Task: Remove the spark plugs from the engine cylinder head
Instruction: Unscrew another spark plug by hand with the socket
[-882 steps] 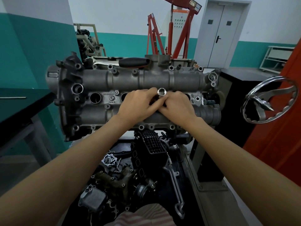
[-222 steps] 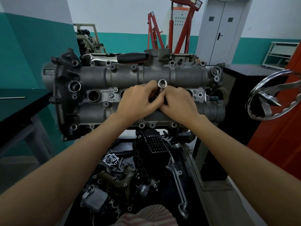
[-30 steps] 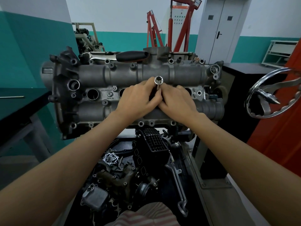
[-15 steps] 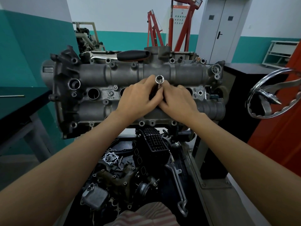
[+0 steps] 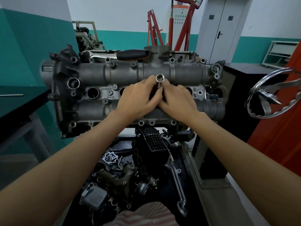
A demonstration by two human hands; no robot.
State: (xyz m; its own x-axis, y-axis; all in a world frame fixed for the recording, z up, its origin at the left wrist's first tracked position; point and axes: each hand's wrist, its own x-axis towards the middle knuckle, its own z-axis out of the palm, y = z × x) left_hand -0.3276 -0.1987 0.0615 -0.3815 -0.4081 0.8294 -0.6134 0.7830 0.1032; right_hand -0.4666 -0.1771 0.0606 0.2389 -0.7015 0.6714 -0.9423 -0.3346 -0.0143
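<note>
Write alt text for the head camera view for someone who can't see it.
Both hands, left hand and right hand, grip a socket tool standing in a plug well of a grey cylinder head. Loose engine parts lie below; a red hoist stands behind.

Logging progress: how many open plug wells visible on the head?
3: leftmost well, one partly behind the left hand, one beyond the right hand. Another may be hidden.

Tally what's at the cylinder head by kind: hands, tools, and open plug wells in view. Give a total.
Hands: 2, left hand and right hand
Socket: 1, the socket, gripped by the fingers of both hands
Ratchet: 1, the ratchet, lying on top of the cylinder head
Open plug wells: 3, two partly hidden by the hands
Total: 7
</note>
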